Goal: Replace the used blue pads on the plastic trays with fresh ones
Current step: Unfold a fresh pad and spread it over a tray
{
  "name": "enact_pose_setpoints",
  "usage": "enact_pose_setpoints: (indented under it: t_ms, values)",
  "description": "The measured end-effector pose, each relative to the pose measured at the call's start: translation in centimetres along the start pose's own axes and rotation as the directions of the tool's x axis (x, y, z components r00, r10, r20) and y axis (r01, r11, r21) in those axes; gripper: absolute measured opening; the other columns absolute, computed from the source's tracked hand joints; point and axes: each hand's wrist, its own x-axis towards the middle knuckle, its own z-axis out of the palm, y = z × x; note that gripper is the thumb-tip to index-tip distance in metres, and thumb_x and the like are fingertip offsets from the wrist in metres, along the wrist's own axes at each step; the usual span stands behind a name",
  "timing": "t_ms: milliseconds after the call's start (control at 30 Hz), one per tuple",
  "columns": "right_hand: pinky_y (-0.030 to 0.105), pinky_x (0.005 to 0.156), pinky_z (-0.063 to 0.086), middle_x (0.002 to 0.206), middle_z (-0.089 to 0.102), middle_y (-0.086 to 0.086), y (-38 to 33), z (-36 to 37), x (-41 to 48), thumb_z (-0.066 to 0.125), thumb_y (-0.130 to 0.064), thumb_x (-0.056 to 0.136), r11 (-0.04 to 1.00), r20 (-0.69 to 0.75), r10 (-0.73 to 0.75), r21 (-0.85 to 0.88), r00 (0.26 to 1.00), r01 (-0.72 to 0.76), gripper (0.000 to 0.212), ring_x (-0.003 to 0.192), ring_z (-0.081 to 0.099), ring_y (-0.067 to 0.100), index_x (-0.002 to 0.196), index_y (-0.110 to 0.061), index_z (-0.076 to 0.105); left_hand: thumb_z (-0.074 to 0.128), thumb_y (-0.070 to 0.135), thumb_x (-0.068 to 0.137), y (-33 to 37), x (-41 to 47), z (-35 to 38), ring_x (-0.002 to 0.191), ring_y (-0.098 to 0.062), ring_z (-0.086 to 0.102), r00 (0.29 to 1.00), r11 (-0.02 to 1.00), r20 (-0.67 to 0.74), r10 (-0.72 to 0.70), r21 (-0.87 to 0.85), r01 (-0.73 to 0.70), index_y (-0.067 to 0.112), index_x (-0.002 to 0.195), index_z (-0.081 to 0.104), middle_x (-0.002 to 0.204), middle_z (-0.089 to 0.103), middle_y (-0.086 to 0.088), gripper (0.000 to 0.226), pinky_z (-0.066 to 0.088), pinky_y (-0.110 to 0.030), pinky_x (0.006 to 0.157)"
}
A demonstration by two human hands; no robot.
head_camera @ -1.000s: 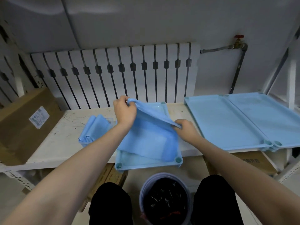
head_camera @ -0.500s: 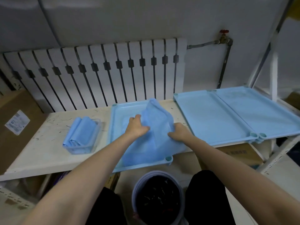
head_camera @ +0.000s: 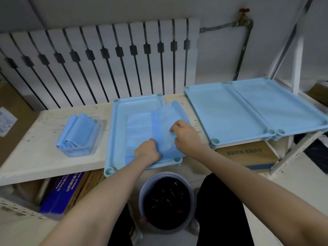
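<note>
Found pad [head_camera: 142, 128] in the middle tray [head_camera: 118, 125], only part unfolded: pale left portion flat on the tray floor, a darker blue strip down its middle, right portion bunched up and lapping over the tray's right rim. Noted left hand [head_camera: 147, 152] at the pad's near edge, knuckles up, fingers curled under and gripping the sheet beside the strip. Noted right hand [head_camera: 186, 137] just to the right and slightly farther back, fingers bent down onto the raised fold and pinching it, fingertips partly buried in the material. Saw both hands close together with a ridge of pad between them. Logged tray lying on a scuffed white shelf [head_camera: 35, 157], near end overhanging the shelf edge. Recorded folded pads [head_camera: 79, 128] left of the tray, packed in a clear tub [head_camera: 78, 152], apart from the tray. Recorded a second tray [head_camera: 221, 112] and a third tray [head_camera: 276, 103] to the right, side by side, long rims touching. Marked round bin [head_camera: 166, 201] with dark liner on the floor below the tray's near end, between the person's knees. Marked cardboard box [head_camera: 246, 155] under the second tray, blue printed box [head_camera: 62, 192] under the shelf at left, brown carton [head_camera: 10, 96] at far left. Noted white radiator [head_camera: 106, 59] on the wall behind, grey pipe [head_camera: 245, 50] and red-handled tap [head_camera: 244, 14] to its right.
</note>
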Motion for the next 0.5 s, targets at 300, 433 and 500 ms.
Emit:
enact_pose_setpoints:
  t_ms: [300, 433, 500]
  values:
    - [0.041, 0.098, 0.032, 0.125, 0.053, 0.002, -0.3, 0.6, 0.3, 0.050, -0.043, 0.088, 0.975, 0.439, 0.056, -0.219, 0.897, 0.046, 0.041, 0.111, 0.054, 0.023, 0.123, -0.022, 0.054, 0.055, 0.008, 0.085, -3.0, 0.3, -5.5, 0.090, -0.031, 0.064, 0.925, 0.886, -0.360, -0.121, -0.460, -0.063, 0.009, 0.081, 0.066, 0.089, 0.069, -0.014, 0.012, 0.044, -0.029, 0.071]
    - [0.038, 0.086, 0.038, 0.116, 0.052, 0.003, -1.5, 0.9, 0.8, 0.063, -0.050, 0.077, 0.920, 0.460, 0.073, -0.373, 0.885, 0.118, 0.051, 0.105, 0.055, 0.025, 0.118, -0.021, 0.054, 0.045, 0.004, 0.090, -6.3, -0.9, -9.1, 0.098, -0.037, 0.057, 0.808, 0.831, -0.483, -0.339, -0.555, 0.017, 0.006, 0.093, 0.048, 0.105, 0.061, -0.022, 0.005, 0.036, -0.034, 0.071]
    - [0.035, 0.079, 0.038, 0.116, 0.051, 0.004, -1.8, 1.2, 0.9, 0.064, -0.039, 0.078, 0.902, 0.452, 0.077, -0.411, 0.889, 0.131, 0.042, 0.103, 0.055, 0.026, 0.115, -0.020, 0.055, 0.043, 0.002, 0.089, -8.4, -1.4, -9.8, 0.098, -0.039, 0.056, 0.782, 0.833, -0.479, -0.398, -0.545, 0.090, 0.000, 0.105, 0.044, 0.108, 0.058, -0.024, 0.016, 0.035, -0.037, 0.069]
